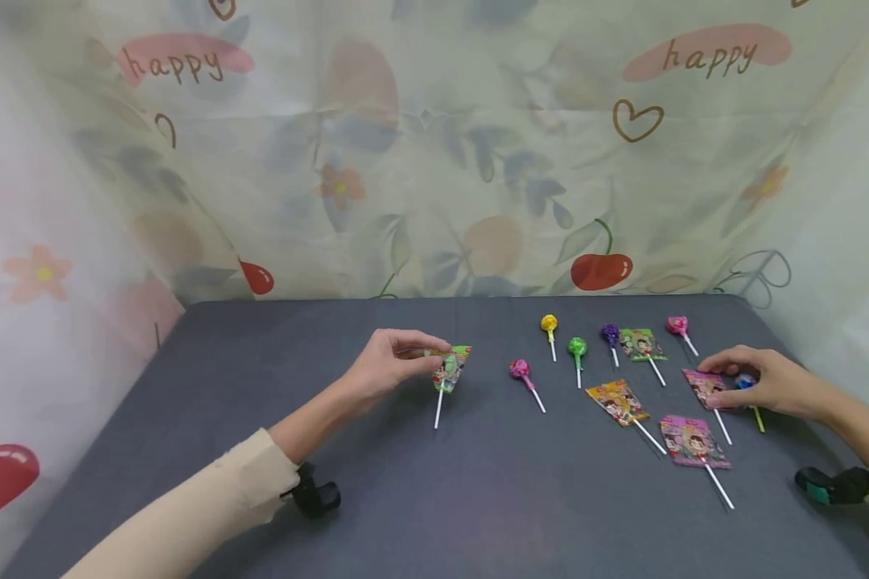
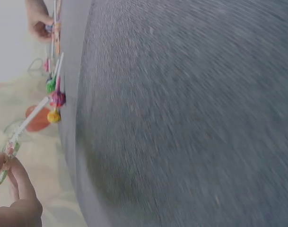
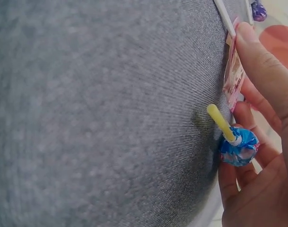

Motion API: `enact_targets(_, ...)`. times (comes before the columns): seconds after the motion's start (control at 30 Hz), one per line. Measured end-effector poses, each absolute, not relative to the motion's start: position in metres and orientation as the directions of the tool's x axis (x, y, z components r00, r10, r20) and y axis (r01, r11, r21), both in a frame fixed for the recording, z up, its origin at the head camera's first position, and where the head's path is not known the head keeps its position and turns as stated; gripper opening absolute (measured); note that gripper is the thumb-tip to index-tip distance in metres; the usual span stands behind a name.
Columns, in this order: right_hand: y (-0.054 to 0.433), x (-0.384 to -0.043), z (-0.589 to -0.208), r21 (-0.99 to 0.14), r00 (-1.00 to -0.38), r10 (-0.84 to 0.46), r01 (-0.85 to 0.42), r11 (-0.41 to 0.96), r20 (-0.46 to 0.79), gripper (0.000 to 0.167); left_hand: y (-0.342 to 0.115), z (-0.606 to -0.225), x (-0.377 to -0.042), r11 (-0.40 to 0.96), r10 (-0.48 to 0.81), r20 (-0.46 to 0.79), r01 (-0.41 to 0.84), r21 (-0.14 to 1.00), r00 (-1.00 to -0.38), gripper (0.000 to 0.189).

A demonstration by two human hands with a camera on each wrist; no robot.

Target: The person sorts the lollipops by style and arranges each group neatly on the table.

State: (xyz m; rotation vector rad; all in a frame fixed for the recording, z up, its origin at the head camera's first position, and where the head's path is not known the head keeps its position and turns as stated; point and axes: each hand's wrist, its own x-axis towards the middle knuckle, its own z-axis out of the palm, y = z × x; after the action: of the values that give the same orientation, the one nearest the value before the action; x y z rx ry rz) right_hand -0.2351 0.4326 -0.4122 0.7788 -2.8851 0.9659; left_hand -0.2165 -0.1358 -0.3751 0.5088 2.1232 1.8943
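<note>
My left hand (image 1: 387,362) pinches a flat lollipop in a green wrapper (image 1: 450,371) by its upper edge, above the dark table. Its white stick points down. The left wrist view shows the same green lollipop (image 2: 10,151) between thumb and fingers. At the right, my right hand (image 1: 771,382) grips a flat pink-wrapped lollipop (image 1: 704,388) between thumb and fingers, low at the tabletop. A blue ball lollipop (image 3: 239,146) with a yellow stick lies beneath that palm, beside the curled fingers. Whether those fingers touch it I cannot tell.
Ball lollipops in pink (image 1: 520,369), yellow (image 1: 549,323), green (image 1: 577,347), purple (image 1: 610,334) and another pink (image 1: 677,325) lie on the table (image 1: 405,498). Flat ones in green (image 1: 639,344), orange (image 1: 618,401) and pink (image 1: 684,441) lie among them. A patterned curtain (image 1: 434,161) hangs behind.
</note>
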Motion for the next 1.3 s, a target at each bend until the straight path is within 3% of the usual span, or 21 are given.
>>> enact_targets(0.37, 0.434, -0.233, -0.412, -0.562, -0.879, -0.451, -0.453, 0.692, 0.153, 0.041, -0.18, -0.37, -0.222, 0.134, 0.305, 0.018, 0.062, 0.989, -0.952, 0.028)
enact_targets(0.63, 0.432, -0.234, -0.413, -0.565, -0.873, -0.46, -0.463, 0.683, 0.159, 0.041, -0.23, -0.371, -0.235, 0.261, 0.244, -0.04, 0.026, 0.965, -0.969, 0.038)
enact_targets(0.93, 0.432, -0.234, -0.412, -0.574, -0.87, -0.468, -0.465, 0.673, 0.156, 0.041, -0.285, -0.378, -0.241, 0.425, 0.218, -0.118, -0.015, 0.905, -0.969, 0.043)
enact_targets(1.3, 0.433, -0.234, -0.412, -0.572, -0.874, -0.464, -0.457, 0.681, 0.146, 0.041, -0.313, -0.388, -0.242, 0.443, 0.257, -0.14, -0.012, 0.897, -0.956, 0.045)
